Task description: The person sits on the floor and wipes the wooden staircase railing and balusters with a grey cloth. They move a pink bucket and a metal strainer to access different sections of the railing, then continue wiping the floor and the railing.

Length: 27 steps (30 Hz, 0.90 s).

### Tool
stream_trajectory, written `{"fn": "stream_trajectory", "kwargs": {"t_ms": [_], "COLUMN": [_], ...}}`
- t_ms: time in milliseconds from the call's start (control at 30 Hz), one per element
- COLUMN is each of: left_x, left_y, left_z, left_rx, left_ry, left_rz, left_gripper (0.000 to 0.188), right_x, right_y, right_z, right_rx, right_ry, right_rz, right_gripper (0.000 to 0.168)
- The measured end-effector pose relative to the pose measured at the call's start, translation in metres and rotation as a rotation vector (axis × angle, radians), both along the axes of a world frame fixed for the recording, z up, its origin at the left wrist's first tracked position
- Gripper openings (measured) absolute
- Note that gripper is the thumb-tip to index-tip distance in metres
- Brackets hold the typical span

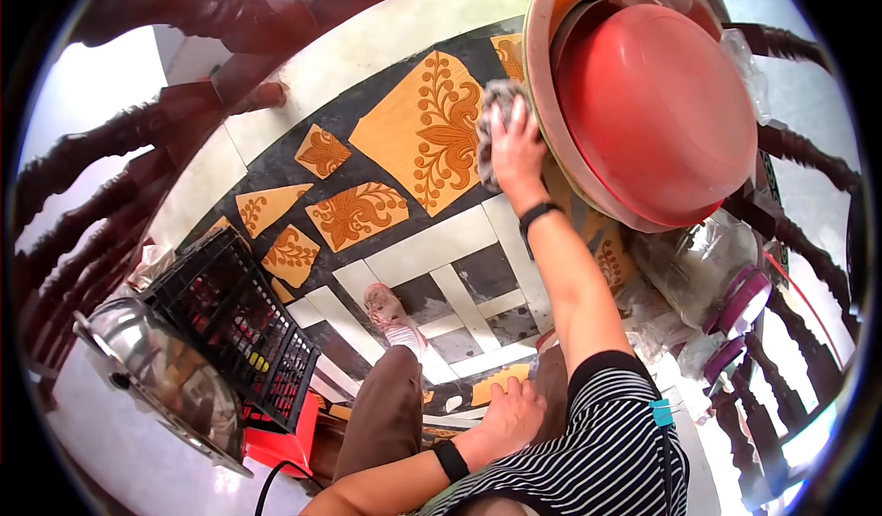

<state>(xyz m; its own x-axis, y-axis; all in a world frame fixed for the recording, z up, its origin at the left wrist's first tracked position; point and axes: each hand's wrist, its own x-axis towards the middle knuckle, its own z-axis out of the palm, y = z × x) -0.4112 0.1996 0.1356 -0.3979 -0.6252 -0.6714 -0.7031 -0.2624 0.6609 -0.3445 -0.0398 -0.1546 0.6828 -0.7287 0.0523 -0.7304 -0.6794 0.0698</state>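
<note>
My right hand is spread over a crumpled grey rag, pressing it to the tiled floor. The rag lies at the right edge of a large orange patterned tile piece set in the dark surface. Just right of my fingers stands the pinkish rim of a large plastic basin, with an upturned red basin inside it. My left hand holds nothing and rests by my right knee, its fingers slightly bent. Both wrists wear dark bands.
A black plastic crate leans at left beside a shiny metal bowl or lid and a red plastic container. Clear jars with purple lids lie at right. Turned wooden balusters line both sides. My foot is on the tiles.
</note>
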Motion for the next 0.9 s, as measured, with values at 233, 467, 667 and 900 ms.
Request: {"fn": "stream_trajectory", "kwargs": {"t_ms": [233, 467, 667, 900], "left_x": [-0.009, -0.032, -0.046, -0.043], "left_y": [0.007, 0.025, 0.018, 0.003], "left_z": [0.012, 0.017, 0.016, 0.001], "left_rx": [0.015, -0.039, -0.103, -0.121], "left_ry": [-0.007, 0.008, -0.023, -0.107], "left_rz": [-0.035, 0.013, -0.013, 0.053], "left_gripper": [0.023, 0.026, 0.021, 0.020], "right_x": [-0.162, -0.176, -0.112, -0.152], "right_y": [0.080, 0.079, 0.054, 0.066], "right_z": [0.031, 0.084, 0.068, 0.138], "right_rx": [0.317, 0.583, 0.576, 0.755], "right_ry": [0.181, 0.051, 0.105, 0.175], "right_rz": [-0.494, -0.475, -0.087, -0.248], "right_gripper": [0.043, 0.051, 0.034, 0.037]}}
